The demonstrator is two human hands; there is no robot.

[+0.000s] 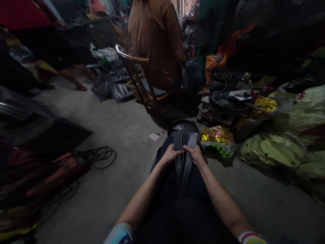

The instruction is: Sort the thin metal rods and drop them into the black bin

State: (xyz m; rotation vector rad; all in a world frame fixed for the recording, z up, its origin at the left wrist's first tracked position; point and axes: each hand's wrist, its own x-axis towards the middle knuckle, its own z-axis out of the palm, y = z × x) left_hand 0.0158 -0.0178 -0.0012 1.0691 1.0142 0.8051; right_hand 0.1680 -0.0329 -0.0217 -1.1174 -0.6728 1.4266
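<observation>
Long thin grey metal rods (188, 166) stand upright over my lap in two fanned bundles whose lower ends meet. My left hand (171, 154) is closed round the left bundle, and my right hand (196, 154) is closed round the right one. Both thumbs point inward and nearly meet between the bundles. Just beyond the rod tops is a round black basin (195, 126) with some short grey pieces (178, 127) in it. The fingers behind the rods are hidden.
A person in a brown top (156, 40) sits on a chair (132, 58) ahead. Gold packets (215, 135) and yellow-green sacks (274, 149) lie at the right. Black cables (101, 157) and an orange object (63, 166) are on the left floor. Another person's leg (71, 79) shows at upper left.
</observation>
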